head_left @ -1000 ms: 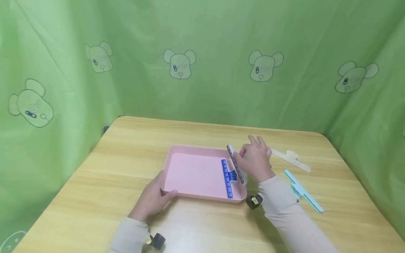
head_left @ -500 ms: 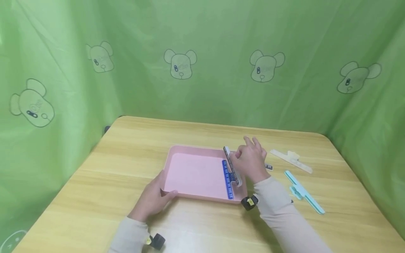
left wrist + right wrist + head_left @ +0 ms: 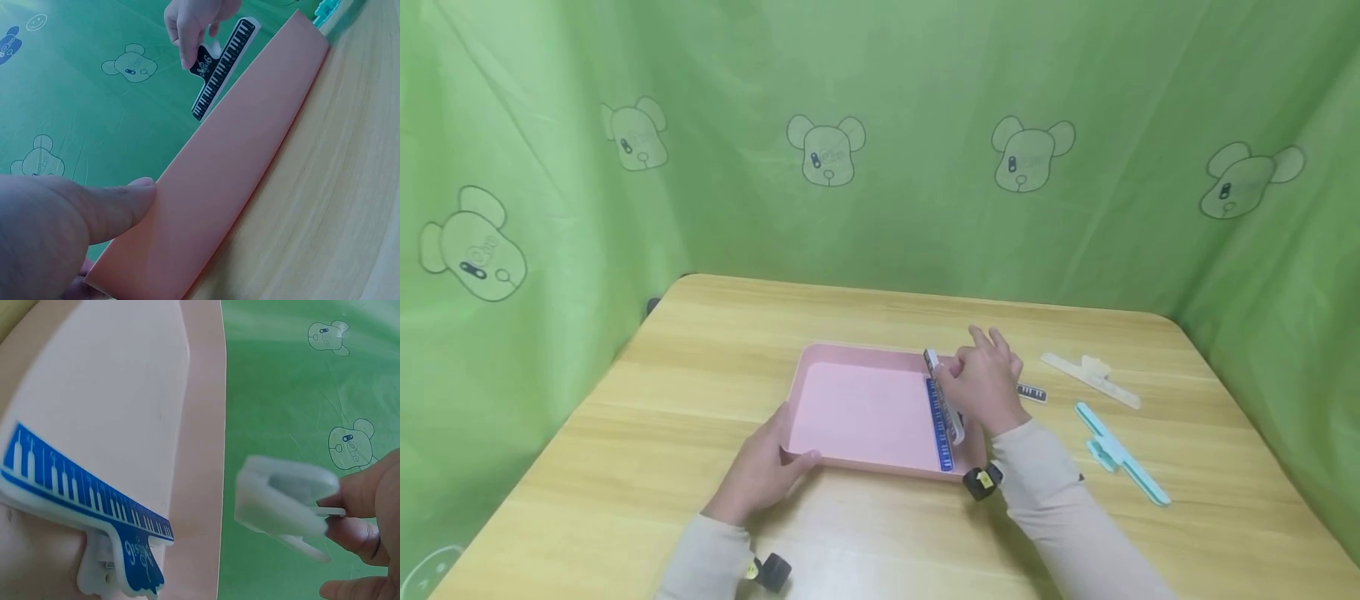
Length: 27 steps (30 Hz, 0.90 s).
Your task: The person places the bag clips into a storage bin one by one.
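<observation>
A shallow pink tray [image 3: 857, 412] lies on the wooden table. My left hand [image 3: 760, 471] holds its near left corner, with the thumb [image 3: 122, 209] against the front wall. Over the tray's right side, my right hand [image 3: 988, 383] pinches a long clip with a black-and-white piano-key strip [image 3: 222, 69] by its handle. In the right wrist view this clip's white end [image 3: 275, 494] faces the camera. Inside the tray, along the right, lies a blue piano-key clip [image 3: 81, 487]; the held clip partly covers it in the head view.
Right of the tray, another black-and-white piano-key clip [image 3: 1032, 392] is partly hidden behind my right hand. Further right lie a cream-white clip [image 3: 1090, 377] and a turquoise clip [image 3: 1122, 457]. Green curtains [image 3: 917, 242] printed with bear heads surround the table.
My right hand has carried the black-and-white clip leftward, from the tray's right edge to above the blue clip. The clip lying behind that hand has come into view. My left hand stays put.
</observation>
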Each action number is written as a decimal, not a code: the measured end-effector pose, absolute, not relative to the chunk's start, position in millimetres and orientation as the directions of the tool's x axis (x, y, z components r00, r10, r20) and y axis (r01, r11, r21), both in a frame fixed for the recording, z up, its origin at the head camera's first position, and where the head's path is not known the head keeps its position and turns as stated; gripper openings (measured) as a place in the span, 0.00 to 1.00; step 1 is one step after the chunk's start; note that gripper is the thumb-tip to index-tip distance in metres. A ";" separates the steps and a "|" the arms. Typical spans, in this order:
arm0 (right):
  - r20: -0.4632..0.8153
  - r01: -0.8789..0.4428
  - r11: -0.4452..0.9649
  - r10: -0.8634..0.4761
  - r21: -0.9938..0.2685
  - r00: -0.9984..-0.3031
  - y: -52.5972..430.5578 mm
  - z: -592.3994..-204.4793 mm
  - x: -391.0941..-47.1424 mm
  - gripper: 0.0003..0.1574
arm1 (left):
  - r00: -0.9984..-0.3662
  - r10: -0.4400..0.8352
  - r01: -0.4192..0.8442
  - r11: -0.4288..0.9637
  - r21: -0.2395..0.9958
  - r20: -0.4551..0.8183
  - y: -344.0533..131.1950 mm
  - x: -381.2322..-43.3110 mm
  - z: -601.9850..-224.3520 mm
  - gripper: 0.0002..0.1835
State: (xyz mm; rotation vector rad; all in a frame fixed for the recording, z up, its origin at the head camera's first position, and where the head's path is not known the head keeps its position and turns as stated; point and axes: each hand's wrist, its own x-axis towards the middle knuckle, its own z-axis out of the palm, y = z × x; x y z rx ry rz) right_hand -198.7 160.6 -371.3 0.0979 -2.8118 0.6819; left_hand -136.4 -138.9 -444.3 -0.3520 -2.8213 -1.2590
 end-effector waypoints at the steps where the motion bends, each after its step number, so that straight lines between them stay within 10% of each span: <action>1: 0.255 -0.125 0.887 -0.008 -0.444 -0.967 159.9 -371.5 -198.6 0.21 | -0.973 0.195 0.224 0.647 0.729 0.127 -138.8 -136.4 -444.1 0.41; 27: 0.263 -0.136 0.900 -0.025 -0.414 -0.964 147.4 -385.4 -200.0 0.23 | -0.973 0.191 0.222 0.644 0.732 0.128 -138.7 -138.5 -446.5 0.39</action>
